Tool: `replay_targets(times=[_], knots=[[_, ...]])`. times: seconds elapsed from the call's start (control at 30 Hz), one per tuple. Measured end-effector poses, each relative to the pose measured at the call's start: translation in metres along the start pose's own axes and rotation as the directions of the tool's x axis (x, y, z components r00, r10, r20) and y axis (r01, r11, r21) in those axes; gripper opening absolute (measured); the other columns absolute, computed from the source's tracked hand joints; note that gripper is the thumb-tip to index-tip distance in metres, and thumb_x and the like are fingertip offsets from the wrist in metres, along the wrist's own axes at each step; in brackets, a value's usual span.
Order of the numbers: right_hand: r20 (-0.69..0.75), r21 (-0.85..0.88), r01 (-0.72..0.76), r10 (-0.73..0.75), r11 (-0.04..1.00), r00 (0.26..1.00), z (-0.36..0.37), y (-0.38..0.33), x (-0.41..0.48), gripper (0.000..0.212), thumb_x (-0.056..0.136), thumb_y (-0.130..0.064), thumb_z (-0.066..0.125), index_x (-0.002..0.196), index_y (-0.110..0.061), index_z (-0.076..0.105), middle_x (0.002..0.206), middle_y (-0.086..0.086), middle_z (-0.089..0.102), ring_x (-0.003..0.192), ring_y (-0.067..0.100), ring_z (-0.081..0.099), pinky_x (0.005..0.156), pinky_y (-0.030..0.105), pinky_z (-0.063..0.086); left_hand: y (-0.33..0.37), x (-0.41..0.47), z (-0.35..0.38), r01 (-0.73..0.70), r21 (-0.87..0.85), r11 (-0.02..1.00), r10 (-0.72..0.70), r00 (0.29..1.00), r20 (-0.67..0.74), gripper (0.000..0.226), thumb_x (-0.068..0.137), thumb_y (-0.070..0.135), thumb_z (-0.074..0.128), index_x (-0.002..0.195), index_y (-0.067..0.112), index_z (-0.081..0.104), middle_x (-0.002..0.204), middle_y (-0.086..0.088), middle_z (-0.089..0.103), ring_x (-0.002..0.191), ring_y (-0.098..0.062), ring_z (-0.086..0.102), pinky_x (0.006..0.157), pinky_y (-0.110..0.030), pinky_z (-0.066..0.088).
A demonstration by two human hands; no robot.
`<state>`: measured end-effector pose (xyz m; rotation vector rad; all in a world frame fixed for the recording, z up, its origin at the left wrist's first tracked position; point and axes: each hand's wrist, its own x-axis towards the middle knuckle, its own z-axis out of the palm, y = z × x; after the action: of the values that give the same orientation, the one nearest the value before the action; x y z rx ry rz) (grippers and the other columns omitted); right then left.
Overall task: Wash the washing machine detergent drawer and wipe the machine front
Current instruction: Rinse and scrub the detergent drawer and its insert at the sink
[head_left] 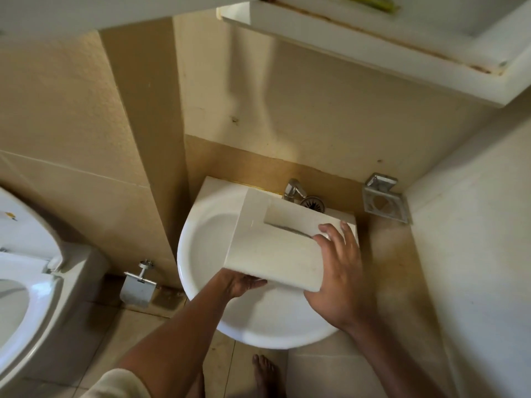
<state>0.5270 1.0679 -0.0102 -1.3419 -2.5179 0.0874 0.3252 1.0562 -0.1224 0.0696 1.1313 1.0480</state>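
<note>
Left hand [243, 283] under drawer [273, 249], over sink [260, 326]

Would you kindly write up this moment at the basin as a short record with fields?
place: bathroom, above the white sink
item: detergent drawer, white, held tilted over the basin
left hand: supports the drawer's near end from below; fingers hidden
right hand: grips the drawer's right end, fingers over its top face
tap: behind the drawer; no running water visible
nearby: toilet at far left
</note>
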Motion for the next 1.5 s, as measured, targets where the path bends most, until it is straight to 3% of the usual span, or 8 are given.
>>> replay_targets(times=[0.47,0.7,0.8,0.97,1.17,1.3,1.4,1.5], knots=[[0.146,-0.021,0.41,-0.403,0.912,0.903,0.03,0.038,0.008,0.084,0.054,-0.026,0.082,0.13,-0.019,0.047,0.151,0.006,0.03,0.149,0.03,0.018,0.109,0.059,0.037,0.033,-0.052,-0.051,0.17,0.21,0.963,-0.145,0.981,-0.129,0.076,0.076,0.058,0.063,0.133,0.008,0.054,0.124,-0.023,0.059,0.111,-0.046,0.06,0.09,-0.056,0.054],[0.16,0.016,0.763,-0.755,0.646,0.636,0.022,0.044,0.083,0.081,0.067,-0.042,0.086,0.133,-0.024,0.042,0.156,0.01,0.023,0.153,0.028,0.011,0.117,0.064,0.021,0.048,-0.109,-0.005,-0.286,0.285,0.915,0.244,0.954,0.174,0.056,0.061,0.054,0.088,0.095,0.015,0.068,0.081,-0.001,0.076,0.076,-0.012,0.07,0.068,-0.023,0.056],[0.115,0.066,0.875,-0.875,0.479,0.47,0.023,0.047,0.118,0.076,0.076,-0.032,0.083,0.135,-0.023,0.038,0.158,0.013,0.021,0.152,0.032,0.016,0.114,0.065,0.023,0.04,-0.115,0.003,-0.341,0.385,0.857,0.305,0.94,0.154,0.018,0.101,0.034,0.053,0.106,0.023,0.066,0.093,0.004,0.077,0.093,-0.015,0.069,0.081,-0.025,0.053],[0.046,0.19,0.919,-0.938,0.345,0.343,0.044,0.04,0.158,0.059,0.092,-0.005,0.064,0.139,-0.021,0.033,0.158,0.019,0.028,0.15,0.034,0.023,0.118,0.059,0.02,0.031,-0.12,0.018,-0.343,0.365,0.865,0.382,0.924,-0.036,0.044,0.104,0.049,0.032,0.119,0.025,0.067,0.109,-0.005,0.076,0.103,-0.024,0.07,0.088,-0.034,0.055],[0.076,0.224,0.805,-0.833,0.55,0.548,0.066,0.036,0.164,0.064,0.094,-0.001,0.042,0.146,-0.036,0.028,0.166,0.004,0.017,0.151,0.027,0.022,0.105,0.05,0.045,0.026,-0.113,0.032,-0.343,0.36,0.867,0.433,0.877,-0.207,0.041,0.087,0.046,0.07,0.117,0.018,0.07,0.103,-0.008,0.077,0.087,-0.027,0.075,0.076,-0.042,0.058],[-0.169,0.529,0.111,-0.023,0.841,0.985,0.098,0.027,0.117,0.065,0.08,0.007,0.063,0.137,-0.015,0.043,0.15,0.011,0.038,0.139,0.026,0.04,0.096,0.026,0.048,0.011,-0.096,0.038,-0.343,0.315,0.885,0.46,0.752,-0.472,0.019,0.092,0.015,0.067,0.111,0.014,0.067,0.092,-0.01,0.077,0.073,-0.028,0.074,0.064,-0.039,0.056],[0.376,0.849,-0.526,0.644,0.049,0.666,0.134,0.022,0.083,0.013,0.087,-0.002,0.059,0.095,-0.012,0.063,0.099,0.007,0.064,0.094,0.025,0.063,0.077,0.035,0.051,0.002,-0.088,0.047,-0.358,0.288,0.888,0.46,0.714,-0.528,0.022,0.095,0.016,0.063,0.117,0.015,0.061,0.097,-0.009,0.074,0.082,-0.031,0.071,0.064,-0.038,0.055],[0.904,0.412,-0.52,0.266,-0.748,0.333,0.168,0.034,0.08,0.025,0.097,-0.012,0.047,0.079,-0.006,0.063,0.075,0.01,0.062,0.07,0.027,0.059,0.07,0.035,0.048,-0.002,-0.082,0.061,-0.355,0.387,0.851,0.523,0.643,-0.559,0.021,0.096,0.018,0.059,0.117,0.02,0.055,0.104,-0.004,0.068,0.089,-0.023,0.066,0.068,-0.036,0.053]])
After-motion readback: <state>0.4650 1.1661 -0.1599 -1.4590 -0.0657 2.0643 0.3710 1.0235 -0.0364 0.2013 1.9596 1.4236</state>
